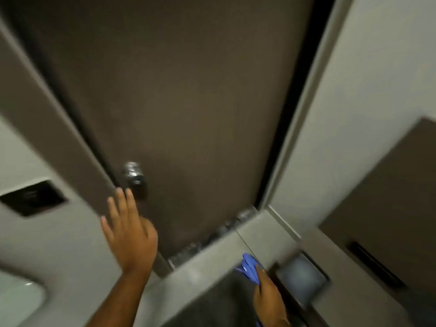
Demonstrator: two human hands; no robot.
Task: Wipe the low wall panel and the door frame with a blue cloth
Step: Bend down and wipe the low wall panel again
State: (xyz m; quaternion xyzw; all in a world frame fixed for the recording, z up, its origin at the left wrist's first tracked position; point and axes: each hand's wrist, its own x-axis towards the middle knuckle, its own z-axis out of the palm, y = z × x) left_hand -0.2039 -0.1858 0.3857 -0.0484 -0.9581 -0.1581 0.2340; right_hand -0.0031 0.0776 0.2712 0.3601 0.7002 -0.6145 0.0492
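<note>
The blue cloth point(250, 267) is being held bunched in the right hand point(269, 300), fingers clenched round it, and is being pressed onto the grey low wall panel point(212, 263) at bottom centre, just beside a small recessed plate point(303, 279). The left hand point(128, 234) is being held open & flat, nothing gripped, up near the edge of the dark door point(177, 102), close below the metal knob point(134, 179); contact w/ the door can't be told, as the pic is blurred.

Progress, as a judgement: the panel stage is being worked on now, prob. somewhere mid-way. No wet streaks or clean/dirty contrast are being shown, so how much of the panel is already done can't be read. The door frame point(292, 128), the pale strip running up right of the door, is not being touched by the cloth at this moment, so that part is being taken as still to do, along w/ the rest of the panel top.
</note>
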